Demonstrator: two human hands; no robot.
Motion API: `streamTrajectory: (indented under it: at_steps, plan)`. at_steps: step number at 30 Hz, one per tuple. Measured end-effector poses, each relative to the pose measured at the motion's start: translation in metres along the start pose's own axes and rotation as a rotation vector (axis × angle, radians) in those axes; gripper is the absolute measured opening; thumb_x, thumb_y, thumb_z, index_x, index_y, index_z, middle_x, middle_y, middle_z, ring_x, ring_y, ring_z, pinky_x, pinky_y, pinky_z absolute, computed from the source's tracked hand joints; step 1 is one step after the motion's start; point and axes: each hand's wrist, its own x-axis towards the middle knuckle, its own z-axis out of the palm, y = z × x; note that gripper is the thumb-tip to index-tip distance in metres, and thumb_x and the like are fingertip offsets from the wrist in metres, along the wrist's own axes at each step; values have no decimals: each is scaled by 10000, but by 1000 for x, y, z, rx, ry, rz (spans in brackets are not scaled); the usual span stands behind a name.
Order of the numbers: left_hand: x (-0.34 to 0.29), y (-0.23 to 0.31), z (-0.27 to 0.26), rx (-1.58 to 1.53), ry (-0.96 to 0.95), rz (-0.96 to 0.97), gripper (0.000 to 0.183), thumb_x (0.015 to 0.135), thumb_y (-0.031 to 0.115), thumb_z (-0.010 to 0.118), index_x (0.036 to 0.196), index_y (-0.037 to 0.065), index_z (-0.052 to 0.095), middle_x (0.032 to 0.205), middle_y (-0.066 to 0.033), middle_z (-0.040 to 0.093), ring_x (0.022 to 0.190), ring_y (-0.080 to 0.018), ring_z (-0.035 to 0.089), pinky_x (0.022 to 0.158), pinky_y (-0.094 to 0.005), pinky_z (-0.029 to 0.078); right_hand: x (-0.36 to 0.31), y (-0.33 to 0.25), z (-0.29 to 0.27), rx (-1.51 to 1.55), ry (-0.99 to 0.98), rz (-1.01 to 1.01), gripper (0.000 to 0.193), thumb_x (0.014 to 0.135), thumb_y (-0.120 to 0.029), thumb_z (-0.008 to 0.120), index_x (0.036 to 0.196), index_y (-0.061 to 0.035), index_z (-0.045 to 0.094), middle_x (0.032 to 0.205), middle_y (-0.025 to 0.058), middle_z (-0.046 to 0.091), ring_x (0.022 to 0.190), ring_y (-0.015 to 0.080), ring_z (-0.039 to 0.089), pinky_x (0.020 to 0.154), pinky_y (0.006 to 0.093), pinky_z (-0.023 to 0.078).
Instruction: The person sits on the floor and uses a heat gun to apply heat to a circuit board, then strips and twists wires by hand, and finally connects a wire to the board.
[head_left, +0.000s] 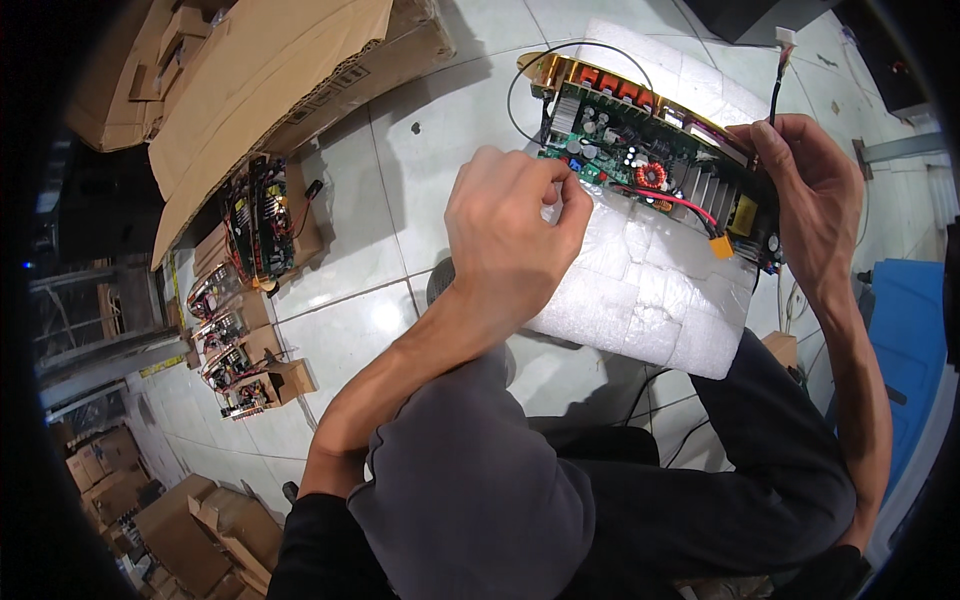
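A green circuit board (610, 150) with a gold-coloured edge panel, metal heatsinks and a red-wound coil rests on white foam (640, 290) in front of me. My left hand (515, 230) is closed at the board's near left edge, thumb and index finger pinched together; what they hold, if anything, is hidden. At the board's right end, my right hand (815, 190) pinches a dark cable (775, 95) that rises to a white plug. Red and black wires with a yellow connector (720, 246) hang over the near edge. A thin black wire (512, 95) loops above the left end.
A large cardboard box (270, 80) stands at the upper left. Several other circuit boards (262, 220) sit along the left on cardboard. More boxes (190, 530) are stacked at the lower left. A blue container (905, 320) is at the right. The floor is pale tile (350, 270).
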Motion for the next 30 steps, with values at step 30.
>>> streamTrajectory:
  at_steps: [30]
  plan:
    - [5,-6,-6,4,-7,90,173,724,25,732,877,44,652,857,-72,648,808,-270,588,754,-386,434,0,0,3,-24,36,-49,230,971,-209,634,981,14,688,880,123,737,884,176,721,840,306,579]
